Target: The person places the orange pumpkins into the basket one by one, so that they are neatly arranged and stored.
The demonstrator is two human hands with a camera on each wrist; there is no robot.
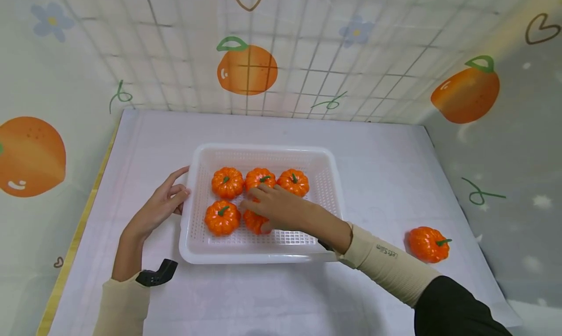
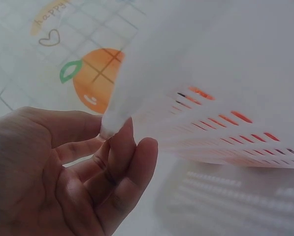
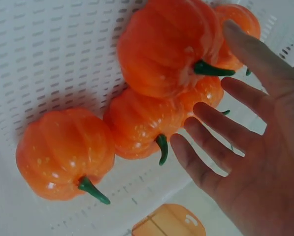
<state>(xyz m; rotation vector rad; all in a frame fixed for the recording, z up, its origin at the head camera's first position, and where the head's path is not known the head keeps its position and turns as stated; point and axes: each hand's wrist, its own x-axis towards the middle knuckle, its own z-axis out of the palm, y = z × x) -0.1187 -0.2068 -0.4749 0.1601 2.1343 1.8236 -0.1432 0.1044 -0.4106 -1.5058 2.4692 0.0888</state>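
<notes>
A white perforated plastic basket (image 1: 259, 256) holds several small orange pumpkins with green stems, among them a front-left pumpkin (image 1: 222, 218) and a back-right pumpkin (image 1: 295, 182). My left hand (image 1: 160, 202) grips the basket's left rim, its fingertips pinching the edge in the left wrist view. Over the front-middle pumpkin (image 1: 253, 222) reaches my right hand (image 1: 281, 207), partly covering it. In the right wrist view that hand's fingers are spread and fairly straight beside the large near pumpkin (image 3: 169, 46). Whether the fingertips touch it, I cannot tell.
Another orange pumpkin (image 1: 428, 244) lies on the white-covered table (image 1: 373, 180), to the right of the basket and beyond the right forearm. A printed curtain (image 1: 175, 43) with oranges and grid lines hangs at the back and sides.
</notes>
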